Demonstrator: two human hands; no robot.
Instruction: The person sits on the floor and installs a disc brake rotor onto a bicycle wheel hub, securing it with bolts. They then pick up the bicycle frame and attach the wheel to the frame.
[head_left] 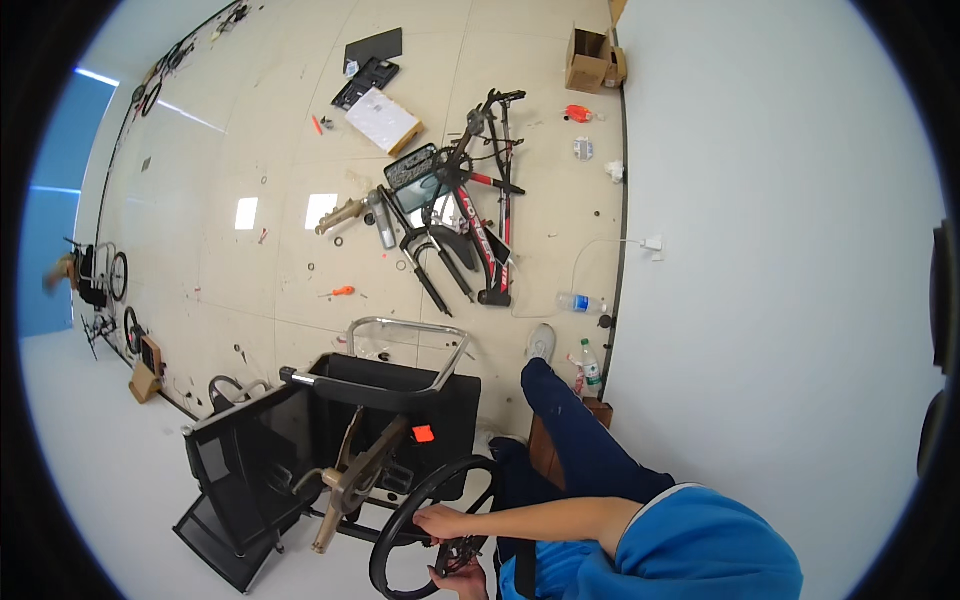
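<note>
A small black wheel with a thick rim stands tilted at my left side. My right hand reaches across with its fingers closed at the wheel's inside edge. Just below, my left hand has its fingers curled around the lower part of a dark metal mechanism inside the ring. The mechanism's exact kind is hard to make out, and part of each hand's grip is hidden. Beside the wheel is a brownish metal bike part with a crank, in front of black mesh chairs.
A red and black bike frame and a suspension fork lie on the tiled floor ahead. Near them are an orange screwdriver, a white-topped box and an opened toolcase. Bottles stand along the right wall.
</note>
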